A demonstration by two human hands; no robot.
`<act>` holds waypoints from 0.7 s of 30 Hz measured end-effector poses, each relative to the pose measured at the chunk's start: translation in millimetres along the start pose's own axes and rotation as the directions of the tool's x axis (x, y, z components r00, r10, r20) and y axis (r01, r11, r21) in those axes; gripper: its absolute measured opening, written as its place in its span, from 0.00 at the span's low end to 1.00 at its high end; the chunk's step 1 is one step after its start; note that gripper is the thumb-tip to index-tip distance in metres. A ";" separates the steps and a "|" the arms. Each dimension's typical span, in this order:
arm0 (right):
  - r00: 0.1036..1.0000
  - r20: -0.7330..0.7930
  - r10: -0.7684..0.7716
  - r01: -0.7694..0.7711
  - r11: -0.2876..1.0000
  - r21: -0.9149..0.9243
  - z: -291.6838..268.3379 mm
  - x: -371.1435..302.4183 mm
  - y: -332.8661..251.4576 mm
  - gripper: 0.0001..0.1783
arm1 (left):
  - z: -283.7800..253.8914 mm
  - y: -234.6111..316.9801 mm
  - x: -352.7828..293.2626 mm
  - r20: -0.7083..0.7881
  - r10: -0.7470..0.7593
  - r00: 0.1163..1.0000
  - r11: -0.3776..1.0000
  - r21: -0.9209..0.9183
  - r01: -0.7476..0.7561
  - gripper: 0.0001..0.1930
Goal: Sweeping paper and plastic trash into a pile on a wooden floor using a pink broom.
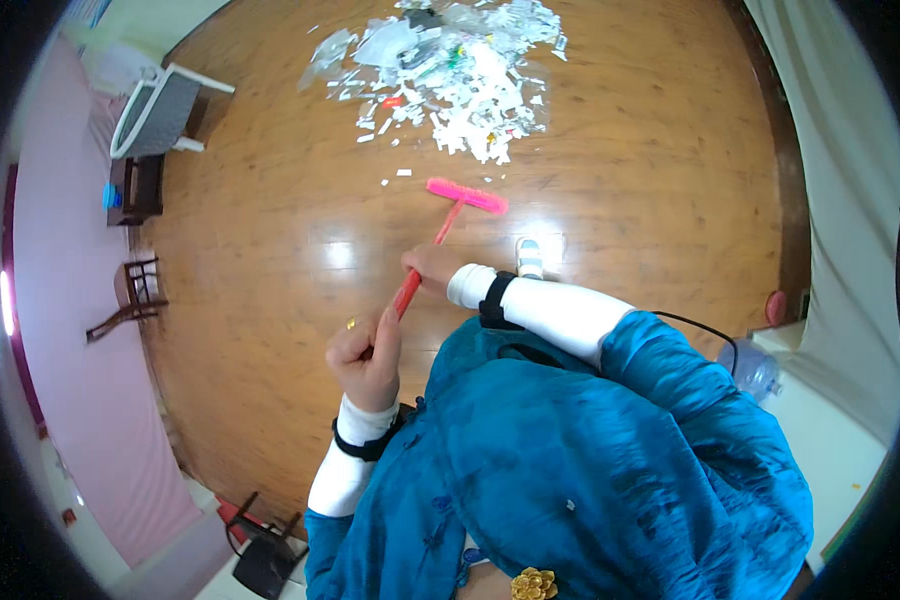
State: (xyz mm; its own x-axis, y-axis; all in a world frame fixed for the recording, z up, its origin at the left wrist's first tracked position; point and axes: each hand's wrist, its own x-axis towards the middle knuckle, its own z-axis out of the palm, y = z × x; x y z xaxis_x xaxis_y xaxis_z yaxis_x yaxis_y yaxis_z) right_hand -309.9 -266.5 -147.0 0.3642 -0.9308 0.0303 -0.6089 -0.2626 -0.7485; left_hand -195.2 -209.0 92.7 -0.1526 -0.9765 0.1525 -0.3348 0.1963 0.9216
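A broom with a red handle and a bright pink bristle head (467, 195) slants away from me, its head down at the wooden floor. Around the top end of its handle, my left hand (366, 362) is closed, with a ring on one finger. Farther down the handle, my right hand (434, 266) grips it too. Just beyond the broom head lie a few small white scraps (404, 173). Past them spreads a large heap of paper scraps and clear plastic (460, 85), with a red piece and some green bits among the white.
Along the left wall are a grey-and-white chair (157, 112), a dark cabinet (140, 190) and a wooden chair (142, 290). A black chair (265, 560) stands at the lower left. On the right are a large water bottle (750, 370) and a pale curtain (840, 200). My shoe (530, 258) shows on the floor.
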 end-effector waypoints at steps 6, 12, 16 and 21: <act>0.998 0.061 0.003 -0.015 0.981 0.192 -31.7 0.3 32.8 0.06 | 32.8 16.5 65.0 0.257 -0.179 0.950 0.980 -0.035 0.195 0.18; 0.982 -0.122 0.147 -0.148 0.989 0.003 -57.0 41.0 108.2 0.06 | 85.5 2.2 107.2 0.274 -0.049 0.961 0.998 -0.031 0.059 0.19; 0.993 -0.057 0.108 -0.112 0.990 -0.082 -108.4 54.1 112.6 0.05 | 98.3 -9.9 113.2 0.197 -0.023 0.980 0.999 -0.019 0.028 0.20; 0.985 -0.171 0.009 -0.022 0.997 -0.076 -162.9 14.6 87.1 0.07 | 82.4 32.5 128.0 0.323 0.074 0.943 0.937 -0.346 0.045 0.19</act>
State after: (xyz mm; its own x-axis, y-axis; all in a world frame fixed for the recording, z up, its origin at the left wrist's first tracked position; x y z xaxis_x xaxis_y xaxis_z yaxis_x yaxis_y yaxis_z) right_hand -472.4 -344.4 -103.9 0.2327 -0.9628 0.1370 -0.6683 -0.2607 -0.6967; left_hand -302.2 -320.3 112.7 -0.4692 -0.8777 0.0971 0.0015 0.1092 0.9940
